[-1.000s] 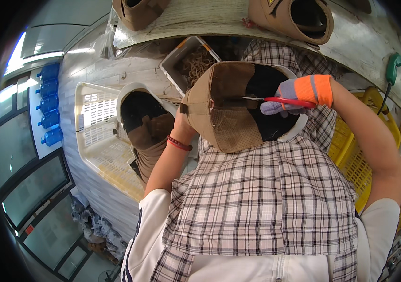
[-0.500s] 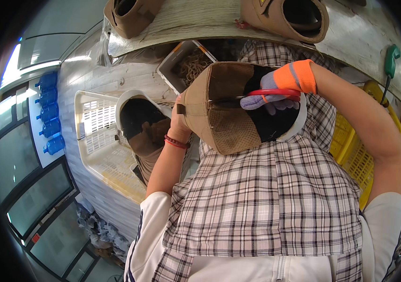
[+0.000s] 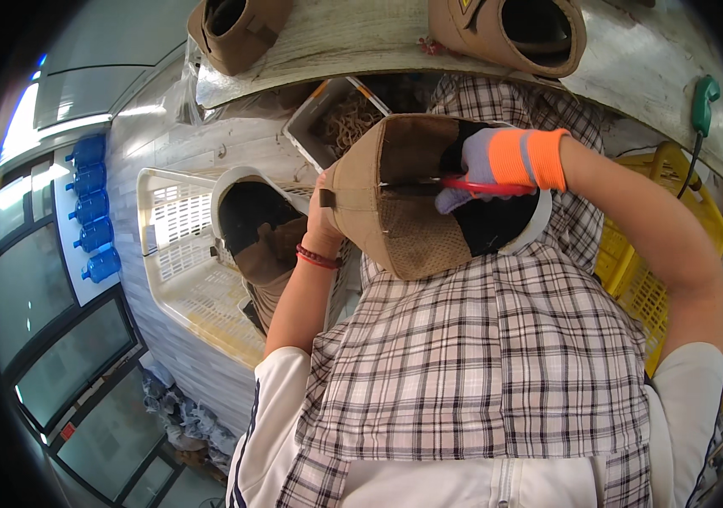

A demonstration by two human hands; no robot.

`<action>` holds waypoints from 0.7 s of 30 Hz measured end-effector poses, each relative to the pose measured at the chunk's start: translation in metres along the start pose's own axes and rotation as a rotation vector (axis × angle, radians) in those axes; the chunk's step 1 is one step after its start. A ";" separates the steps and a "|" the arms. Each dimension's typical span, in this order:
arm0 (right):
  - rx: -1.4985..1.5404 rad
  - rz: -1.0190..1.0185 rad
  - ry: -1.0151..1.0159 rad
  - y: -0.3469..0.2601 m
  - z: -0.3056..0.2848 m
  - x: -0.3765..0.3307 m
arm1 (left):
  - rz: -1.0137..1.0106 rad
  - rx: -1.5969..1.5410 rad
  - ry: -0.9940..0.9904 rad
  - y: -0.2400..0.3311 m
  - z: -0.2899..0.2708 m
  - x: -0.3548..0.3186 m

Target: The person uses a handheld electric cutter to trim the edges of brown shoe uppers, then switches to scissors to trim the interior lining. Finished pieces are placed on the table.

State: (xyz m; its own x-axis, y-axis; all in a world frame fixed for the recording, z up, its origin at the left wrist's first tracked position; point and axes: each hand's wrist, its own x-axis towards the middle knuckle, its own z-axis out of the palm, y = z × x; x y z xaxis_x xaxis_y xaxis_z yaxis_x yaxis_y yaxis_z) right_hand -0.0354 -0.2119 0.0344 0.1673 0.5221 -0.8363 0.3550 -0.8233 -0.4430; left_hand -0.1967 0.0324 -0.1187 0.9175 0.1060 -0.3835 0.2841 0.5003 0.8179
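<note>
A brown shoe upper (image 3: 425,229) with a mesh and black lining and a white edge lies over my lap, its hollow side facing up. My bare left hand (image 3: 321,222) grips its left end beside a small dark tab; the fingertips are hidden behind it. Inside the hollow is my right hand (image 3: 482,169), in a purple glove with an orange cuff, closed on red-handled scissors (image 3: 484,186). Their blades point left along the middle of the lining.
At my left, another brown upper (image 3: 264,229) leans at a cream plastic basket (image 3: 188,292). A white box (image 3: 306,127) holds tangled tan scraps. More brown uppers (image 3: 234,38) sit on the worktable (image 3: 353,51), with a green-handled tool (image 3: 703,106) at its right. Yellow crates (image 3: 641,288) stand below.
My right hand has turned and shifted slightly inside the upper, and the red handles have tilted and dropped a little. My left hand keeps its hold.
</note>
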 end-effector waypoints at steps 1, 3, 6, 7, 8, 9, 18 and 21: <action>-0.048 -0.044 0.058 0.002 0.005 -0.001 | -0.018 -0.118 0.003 0.004 0.008 -0.002; -0.131 -0.070 0.118 -0.001 0.009 -0.008 | 0.029 -0.038 -0.013 0.003 0.007 -0.004; -0.206 -0.057 0.149 -0.003 0.010 -0.014 | 0.078 0.107 -0.007 -0.005 -0.004 0.000; -0.211 -0.052 0.182 0.001 0.012 -0.016 | 0.005 -0.140 0.049 -0.005 -0.002 -0.001; -0.215 -0.047 0.215 0.009 0.015 -0.019 | -0.070 -0.386 0.103 -0.005 -0.001 -0.001; -0.222 -0.044 0.246 0.018 0.018 -0.020 | -0.055 -0.367 0.118 -0.003 0.003 -0.001; 0.302 -0.149 0.358 0.098 0.071 -0.040 | 0.026 0.067 -0.056 -0.019 -0.011 -0.006; 0.497 -0.262 0.513 0.112 0.093 -0.052 | 0.338 0.186 -0.136 0.025 0.026 -0.034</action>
State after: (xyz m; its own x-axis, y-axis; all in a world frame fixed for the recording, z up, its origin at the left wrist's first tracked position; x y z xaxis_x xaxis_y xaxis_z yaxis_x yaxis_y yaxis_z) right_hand -0.0896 -0.3520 -0.0015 0.5843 0.6524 -0.4827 0.0060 -0.5983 -0.8013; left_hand -0.2134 0.0195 -0.0739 0.9927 0.1166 -0.0301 -0.0052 0.2913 0.9566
